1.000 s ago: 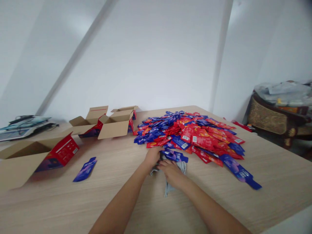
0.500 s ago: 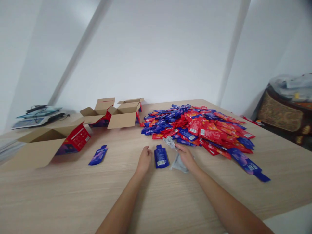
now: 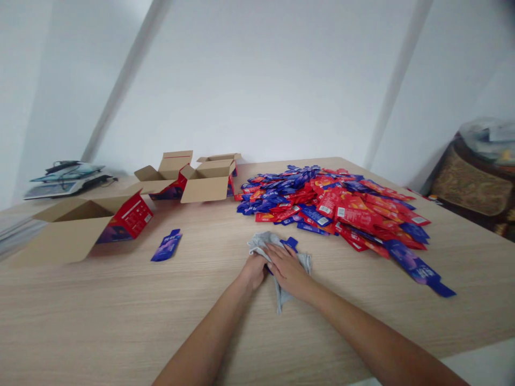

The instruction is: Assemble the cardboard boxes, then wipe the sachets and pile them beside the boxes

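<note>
A grey cloth [image 3: 263, 239] lies bunched over a blue pouch [image 3: 290, 244] on the table, with the pouch's narrow neck showing past it. My right hand [image 3: 287, 266] holds the cloth down against the pouch, fingers extended and close together. Beside it, my left hand [image 3: 254, 269] is closed at the pouch's left edge, its fingertips hidden beneath the cloth and my right hand. Most of the pouch is covered. Another blue pouch [image 3: 166, 246] lies on the table to the left.
A large heap of red and blue pouches [image 3: 330, 201] spreads over the right back. One long blue pouch [image 3: 418, 267] lies at its near right edge. Several open cartons, one a red box [image 3: 132, 217], stand at the left. A scale [image 3: 66, 186] sits behind them.
My right hand has moved left with the cloth and laid it over the blue pouch. My left hand has come right to the pouch's edge. The view has shifted slightly.
</note>
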A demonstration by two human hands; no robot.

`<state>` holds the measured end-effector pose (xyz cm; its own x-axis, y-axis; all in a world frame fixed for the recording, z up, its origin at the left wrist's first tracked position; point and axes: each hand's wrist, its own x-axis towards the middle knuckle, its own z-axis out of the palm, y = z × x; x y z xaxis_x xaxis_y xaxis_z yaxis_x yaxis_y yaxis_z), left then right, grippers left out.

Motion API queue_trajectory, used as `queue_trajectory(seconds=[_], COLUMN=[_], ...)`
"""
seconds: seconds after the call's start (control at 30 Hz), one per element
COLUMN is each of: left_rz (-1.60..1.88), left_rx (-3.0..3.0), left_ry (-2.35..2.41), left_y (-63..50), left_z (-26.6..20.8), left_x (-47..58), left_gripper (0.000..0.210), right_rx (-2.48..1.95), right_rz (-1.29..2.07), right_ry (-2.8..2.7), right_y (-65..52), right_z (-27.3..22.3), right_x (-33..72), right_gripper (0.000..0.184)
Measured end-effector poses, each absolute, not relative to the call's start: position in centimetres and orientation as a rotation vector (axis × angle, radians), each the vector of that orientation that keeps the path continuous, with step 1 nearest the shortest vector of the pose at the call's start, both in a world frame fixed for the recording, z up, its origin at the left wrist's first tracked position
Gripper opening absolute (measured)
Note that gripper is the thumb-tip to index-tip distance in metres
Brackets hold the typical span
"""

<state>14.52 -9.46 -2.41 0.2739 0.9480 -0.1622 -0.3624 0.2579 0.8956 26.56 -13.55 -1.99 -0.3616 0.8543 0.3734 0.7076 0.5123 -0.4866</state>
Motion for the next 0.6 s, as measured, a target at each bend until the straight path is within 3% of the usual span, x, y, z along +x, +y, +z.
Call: queue_trajectory(seconds=[0.27,0.43,0.6], left_rz=[0.818,0.819,0.893], left_rx=[0.803,0.736,0.624], left_ry=[0.841,0.809,0.787], left_y=[-9.0,-8.7,-8.4], left_z=[-0.9,-1.3,-2.0], left_x=[13.2,12.9,13.5], left_gripper=[0.045,0.044,0.031], right_rx=[-1.684,-1.537,-1.318], right_rz=[0.164,0.19,0.322], right_ry=[-2.059,-1.798,-1.996], right_y=[-10.1,-9.2,-10.5], right_z=[-3.7,-4.5,-4.3], right_x=[32.2,33.0,29.3], right_gripper=[0.043,0.06,0.064])
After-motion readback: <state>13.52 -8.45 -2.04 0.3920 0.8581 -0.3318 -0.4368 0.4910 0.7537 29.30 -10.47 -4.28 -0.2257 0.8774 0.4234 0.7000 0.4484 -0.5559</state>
